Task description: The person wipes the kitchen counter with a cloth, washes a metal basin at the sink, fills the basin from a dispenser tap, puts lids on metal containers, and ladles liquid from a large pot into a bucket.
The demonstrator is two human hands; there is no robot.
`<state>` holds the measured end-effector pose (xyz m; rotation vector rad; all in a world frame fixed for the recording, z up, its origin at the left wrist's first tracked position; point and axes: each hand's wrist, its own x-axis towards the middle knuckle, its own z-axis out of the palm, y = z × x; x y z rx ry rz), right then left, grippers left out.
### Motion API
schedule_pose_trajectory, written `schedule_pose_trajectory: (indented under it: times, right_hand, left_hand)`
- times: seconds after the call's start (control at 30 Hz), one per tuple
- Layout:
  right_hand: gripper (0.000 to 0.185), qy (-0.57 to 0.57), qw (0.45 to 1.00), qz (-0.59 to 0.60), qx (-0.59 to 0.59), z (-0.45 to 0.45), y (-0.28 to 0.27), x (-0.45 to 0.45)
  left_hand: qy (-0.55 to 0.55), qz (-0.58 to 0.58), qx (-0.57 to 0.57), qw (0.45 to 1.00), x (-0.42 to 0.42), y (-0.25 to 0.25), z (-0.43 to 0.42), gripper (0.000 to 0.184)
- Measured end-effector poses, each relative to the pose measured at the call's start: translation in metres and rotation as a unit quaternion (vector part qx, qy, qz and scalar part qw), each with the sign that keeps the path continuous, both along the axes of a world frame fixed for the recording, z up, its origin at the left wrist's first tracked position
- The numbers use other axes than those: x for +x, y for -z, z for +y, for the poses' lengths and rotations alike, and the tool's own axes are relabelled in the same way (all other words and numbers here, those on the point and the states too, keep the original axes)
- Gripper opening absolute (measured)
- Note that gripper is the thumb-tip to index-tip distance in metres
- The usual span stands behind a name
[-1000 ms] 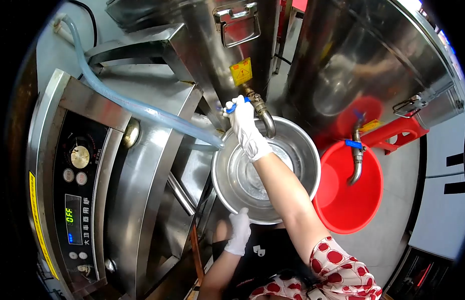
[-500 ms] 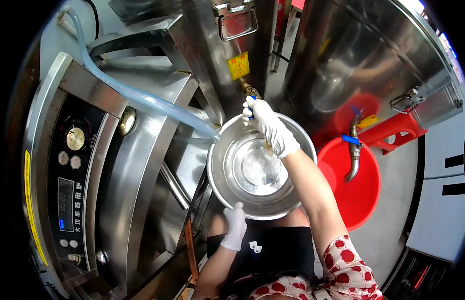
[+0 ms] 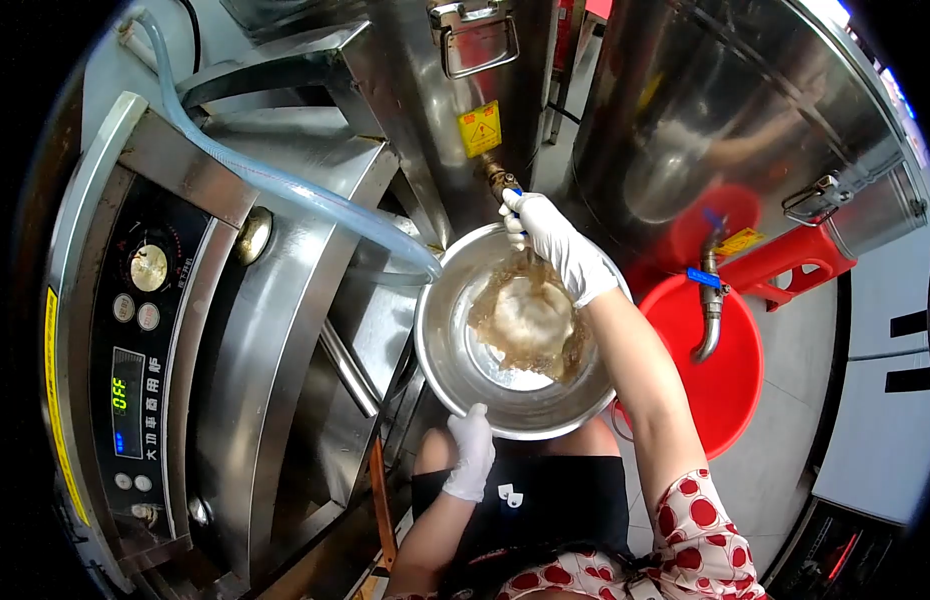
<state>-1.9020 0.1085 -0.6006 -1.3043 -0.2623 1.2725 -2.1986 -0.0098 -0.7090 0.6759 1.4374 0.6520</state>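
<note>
A round metal basin stands below the tap of the middle steel tank. Brownish liquid spreads and swirls over its bottom. Gloved in white, my right hand is closed on the tap's blue handle and hides the spout. My left hand, also in a white glove, grips the basin's near rim at the lower left. The end of a clear hose lies at the basin's left edge.
A red basin sits at the right under a second tap on another steel tank. Behind it is a red stool. A steel cooker with a control panel stands at the left, beside a metal frame.
The blue handle has turned with my right hand, which has moved right. Brownish liquid has come into the metal basin, which was nearly bare before. My left hand stays on the rim.
</note>
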Motion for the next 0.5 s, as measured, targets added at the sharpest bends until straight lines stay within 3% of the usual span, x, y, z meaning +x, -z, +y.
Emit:
schedule_pose_trajectory:
  times: [0.3, 0.43, 0.5]
  right_hand:
    - [0.031, -0.067, 0.963, -0.249, -0.081, -0.011, -0.018, 0.01]
    - [0.032, -0.086, 0.888, -0.435, -0.121, -0.008, -0.011, 0.017]
    - [0.032, -0.087, 0.827, -0.52, -0.198, -0.007, -0.017, 0.014]
  left_hand:
    - [0.0, 0.013, -0.003, 1.0, 0.005, -0.021, 0.0, 0.029]
    - [-0.012, 0.03, -0.007, 0.999, 0.007, -0.023, 0.0, 0.029]
    - [-0.01, 0.015, 0.0, 1.0, 0.007, -0.022, 0.0, 0.029]
